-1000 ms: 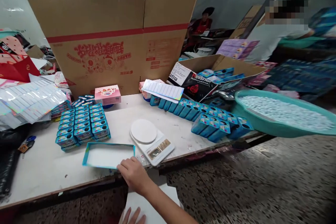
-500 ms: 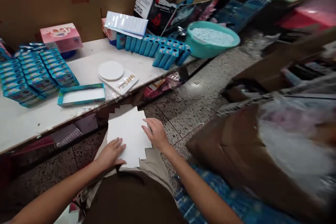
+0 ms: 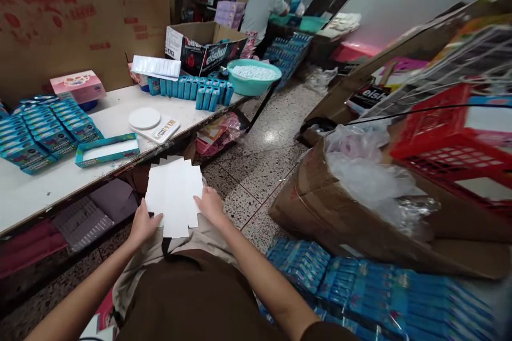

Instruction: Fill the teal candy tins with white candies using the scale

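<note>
A flat white cardboard sheet with notched edges (image 3: 174,197) rests over my lap. My left hand (image 3: 143,222) grips its left edge, thumb on top and fingers at the side. On the opposite edge, my right hand (image 3: 210,205) holds it with the thumb on top, the other fingers partly hidden beneath. Beyond the sheet, a shallow blue box tray (image 3: 107,150) lies on the white table (image 3: 116,104), beside a white scale with a round plate (image 3: 144,118). Rows of small blue boxes (image 3: 52,133) stand at the table's left.
A turquoise basin (image 3: 254,85) and an open black carton (image 3: 204,56) are at the table's far end. On the right are a large brown carton (image 3: 304,197), a red crate (image 3: 440,138) and blue packs (image 3: 360,287). A person (image 3: 258,13) sits farther back.
The view has lifted and turned right, showing people at the back. My left hand has moved from the sheet's surface to its left edge; my right hand now grips the right edge.
</note>
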The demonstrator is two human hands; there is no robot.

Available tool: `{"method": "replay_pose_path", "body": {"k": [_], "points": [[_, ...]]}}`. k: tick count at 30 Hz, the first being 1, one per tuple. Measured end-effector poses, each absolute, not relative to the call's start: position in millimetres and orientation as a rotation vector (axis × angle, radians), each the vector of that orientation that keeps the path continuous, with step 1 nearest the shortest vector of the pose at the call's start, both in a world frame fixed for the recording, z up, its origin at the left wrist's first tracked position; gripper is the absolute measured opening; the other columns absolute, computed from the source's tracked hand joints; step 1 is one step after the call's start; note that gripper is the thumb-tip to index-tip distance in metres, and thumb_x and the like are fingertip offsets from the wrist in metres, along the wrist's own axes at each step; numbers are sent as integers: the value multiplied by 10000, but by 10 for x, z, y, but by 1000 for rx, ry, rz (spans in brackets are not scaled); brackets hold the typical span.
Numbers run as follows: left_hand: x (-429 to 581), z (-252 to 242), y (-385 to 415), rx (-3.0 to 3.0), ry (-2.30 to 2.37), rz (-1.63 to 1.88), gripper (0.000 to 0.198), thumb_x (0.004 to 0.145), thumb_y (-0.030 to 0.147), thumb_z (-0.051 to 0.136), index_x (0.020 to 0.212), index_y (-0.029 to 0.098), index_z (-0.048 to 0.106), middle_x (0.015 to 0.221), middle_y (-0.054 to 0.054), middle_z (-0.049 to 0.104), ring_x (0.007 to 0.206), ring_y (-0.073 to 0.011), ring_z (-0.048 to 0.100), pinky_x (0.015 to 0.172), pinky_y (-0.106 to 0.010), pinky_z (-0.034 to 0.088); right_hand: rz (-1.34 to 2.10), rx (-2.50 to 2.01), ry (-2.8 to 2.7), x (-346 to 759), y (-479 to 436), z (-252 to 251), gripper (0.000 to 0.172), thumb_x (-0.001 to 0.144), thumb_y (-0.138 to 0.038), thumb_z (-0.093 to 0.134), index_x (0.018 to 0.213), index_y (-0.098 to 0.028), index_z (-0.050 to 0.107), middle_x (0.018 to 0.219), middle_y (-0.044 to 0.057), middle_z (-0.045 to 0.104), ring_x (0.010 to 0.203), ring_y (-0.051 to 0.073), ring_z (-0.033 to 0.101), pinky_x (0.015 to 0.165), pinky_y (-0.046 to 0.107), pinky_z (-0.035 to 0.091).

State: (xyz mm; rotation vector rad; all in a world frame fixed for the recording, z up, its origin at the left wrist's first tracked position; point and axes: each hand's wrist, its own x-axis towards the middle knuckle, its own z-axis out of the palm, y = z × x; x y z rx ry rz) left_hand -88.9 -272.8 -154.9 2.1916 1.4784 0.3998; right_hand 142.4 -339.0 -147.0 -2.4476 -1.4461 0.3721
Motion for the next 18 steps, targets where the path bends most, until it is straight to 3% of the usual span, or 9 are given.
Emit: {"method": "replay_pose_path", "body": {"k": [6,9,14,18], "points": [[-969,-1509,-2714,2330,1455,348,836,744,389,536,1399,47,146,1412,-225,332,1312,-325,325,1065,-425,302,294,-2368,-1395,1199,-3639,-1400,496,797,-330,559,1210,-59,521,1219,202,556,1105,290,529,921,343,398],[-1015,-1456,-2728,2358,1413,330,848,737,360,539,1403,38,124,1422,-226,315,1322,-325,305,1067,-415,296,284,-2193,-1385,1168,-3746,-1319,434,796,-268,540,1204,-120,544,1224,138,579,1112,249,530,947,315,387],[-1089,-1329,-2875,2412,1262,455,733,732,295,536,1376,117,235,1390,-164,389,1282,-289,370,1054,-419,316,235,-1973,-1327,1155,-3900,-1146,459,762,-221,563,1214,-148,566,1184,94,620,1077,224,539,954,306,387],[-1143,-1256,-3041,2507,1451,676,672,718,295,555,1318,84,337,1462,-206,242,1367,-355,168,1078,-493,247,56,-1801,-1416,1135,-4041,-1062,359,817,-282,516,1116,-128,642,1146,98,638,1108,233,493,989,318,355]]}}
